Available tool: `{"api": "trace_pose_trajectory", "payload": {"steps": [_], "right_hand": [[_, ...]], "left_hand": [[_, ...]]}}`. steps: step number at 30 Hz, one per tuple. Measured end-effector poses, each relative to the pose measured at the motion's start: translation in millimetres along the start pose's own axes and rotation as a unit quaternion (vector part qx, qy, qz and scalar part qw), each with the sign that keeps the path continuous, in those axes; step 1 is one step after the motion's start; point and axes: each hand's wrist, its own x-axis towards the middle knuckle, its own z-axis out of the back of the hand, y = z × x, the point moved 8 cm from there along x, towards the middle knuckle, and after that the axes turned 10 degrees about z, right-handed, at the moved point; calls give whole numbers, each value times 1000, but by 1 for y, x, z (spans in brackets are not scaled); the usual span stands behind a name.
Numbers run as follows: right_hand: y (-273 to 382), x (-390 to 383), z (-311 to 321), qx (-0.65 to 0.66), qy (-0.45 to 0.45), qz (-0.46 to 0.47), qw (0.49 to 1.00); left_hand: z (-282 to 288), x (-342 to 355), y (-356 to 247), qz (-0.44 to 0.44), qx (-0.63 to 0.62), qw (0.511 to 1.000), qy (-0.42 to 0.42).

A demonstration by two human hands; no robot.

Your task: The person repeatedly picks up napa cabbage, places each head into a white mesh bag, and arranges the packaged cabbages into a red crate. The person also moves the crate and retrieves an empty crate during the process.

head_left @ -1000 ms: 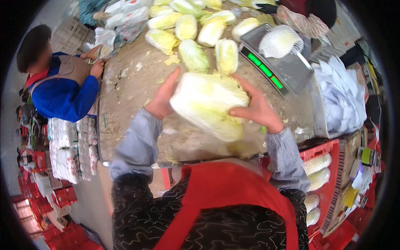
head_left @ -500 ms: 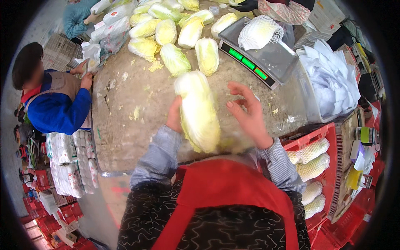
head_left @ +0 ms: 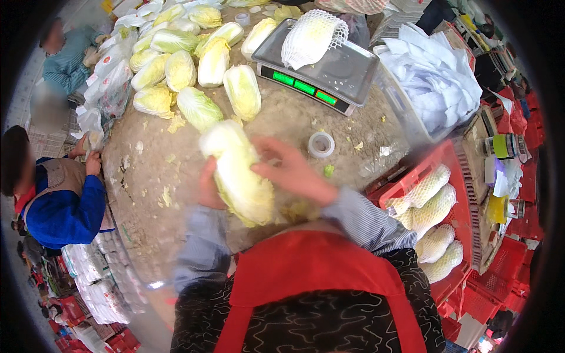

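A pale yellow-white napa cabbage (head_left: 238,176) is held up, slightly tilted, over the near part of the worktable (head_left: 170,147). My left hand (head_left: 210,187) grips its left side, somewhat smeared by motion. On its right side, my right hand (head_left: 288,169) has bent fingers and thumb closed at the cabbage's edge; whether they pinch a single leaf cannot be made out. Beyond my hands lie several other napa cabbages (head_left: 242,93). A roll of clear tape (head_left: 321,145) rests on the table to the right of my right hand.
A digital scale (head_left: 329,65) bears a cabbage in white foam net (head_left: 312,38). Right of it stands a clear bin (head_left: 421,132) of white sheets. A red crate (head_left: 459,235) holds several netted cabbages. At left, a person in blue sleeves (head_left: 70,206) handles a package.
My right hand has moved from open beside the cabbage onto its right side. The cabbage has shifted left in the picture as the whole view turned. The tape roll has come into sight.
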Motion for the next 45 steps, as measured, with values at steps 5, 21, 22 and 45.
{"api": "trace_pose_trajectory", "payload": {"steps": [5,21,22,45], "right_hand": [[-17,-6,22,123,22,-93,988],[-34,-82,562,-749,-367,-163,527],[-49,-90,585,-719,-363,-226,548],[155,-25,130,-385,-53,164,907]], "left_hand": [[15,18,-2,-62,89,993,-52],[40,58,-2,-5,600,774,-202],[39,60,-1,-17,575,788,-220],[-236,-11,34,-160,462,857,162]]}}
